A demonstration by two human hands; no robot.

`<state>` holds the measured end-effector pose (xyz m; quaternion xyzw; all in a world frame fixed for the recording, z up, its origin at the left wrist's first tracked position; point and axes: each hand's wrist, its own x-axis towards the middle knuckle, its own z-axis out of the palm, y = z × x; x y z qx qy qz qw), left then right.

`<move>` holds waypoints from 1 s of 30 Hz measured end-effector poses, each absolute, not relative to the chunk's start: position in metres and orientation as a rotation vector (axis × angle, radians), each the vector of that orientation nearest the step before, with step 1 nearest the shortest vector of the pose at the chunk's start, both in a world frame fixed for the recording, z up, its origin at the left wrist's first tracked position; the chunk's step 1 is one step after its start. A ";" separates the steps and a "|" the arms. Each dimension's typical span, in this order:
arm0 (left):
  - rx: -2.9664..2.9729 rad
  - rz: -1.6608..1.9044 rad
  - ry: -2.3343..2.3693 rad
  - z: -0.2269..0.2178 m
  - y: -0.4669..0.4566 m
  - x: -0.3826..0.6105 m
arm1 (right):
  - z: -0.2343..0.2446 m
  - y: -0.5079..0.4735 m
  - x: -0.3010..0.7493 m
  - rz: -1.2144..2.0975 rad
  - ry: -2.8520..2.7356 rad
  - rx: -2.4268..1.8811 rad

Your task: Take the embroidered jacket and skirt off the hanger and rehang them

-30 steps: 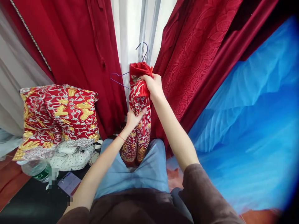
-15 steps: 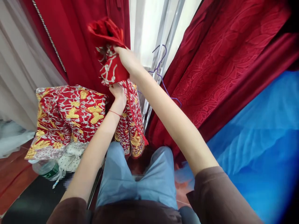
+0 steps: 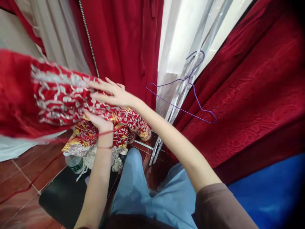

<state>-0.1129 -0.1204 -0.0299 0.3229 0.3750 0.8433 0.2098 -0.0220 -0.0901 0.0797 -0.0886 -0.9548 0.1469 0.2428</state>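
A long red garment (image 3: 64,98) with silver and gold embroidery stretches to the left at chest height. Its plain red end (image 3: 14,92) is blurred by motion. My left hand (image 3: 98,122) holds it from its lower side, some fingers hidden under the cloth. Flat on top of the embroidery lies my right hand (image 3: 114,93), fingers spread. Beneath, a second red and gold embroidered piece (image 3: 83,136) rests on white dotted cloth, partly covered by the garment and my left arm.
A purple wire hanger (image 3: 181,108) hangs on a white metal rack (image 3: 171,114) ahead. A clear bottle (image 3: 73,163) stands near a black seat (image 3: 64,194) at lower left. Red drapes (image 3: 238,89) and blue fabric (image 3: 274,187) fill the right side.
The garment has swung from hanging upright in front to lying out toward the left. My right hand has gone from gripping its top end to resting flat on it. The view has turned left.
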 end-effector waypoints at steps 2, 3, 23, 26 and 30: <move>0.588 2.475 0.972 -0.070 -0.135 -0.106 | 0.033 -0.082 -0.024 0.186 -2.703 -0.484; 0.392 2.501 0.928 -0.086 -0.141 -0.100 | 0.014 -0.078 -0.025 0.073 -2.743 -0.516; 0.804 2.086 1.823 -0.140 -0.231 -0.125 | -0.011 -0.058 -0.027 0.106 -2.677 -0.474; 0.742 2.291 2.300 -0.162 -0.234 -0.148 | -0.011 -0.057 -0.024 0.104 -2.661 -0.443; 0.504 2.192 2.796 -0.192 -0.239 -0.201 | -0.014 -0.055 -0.021 0.119 -2.655 -0.421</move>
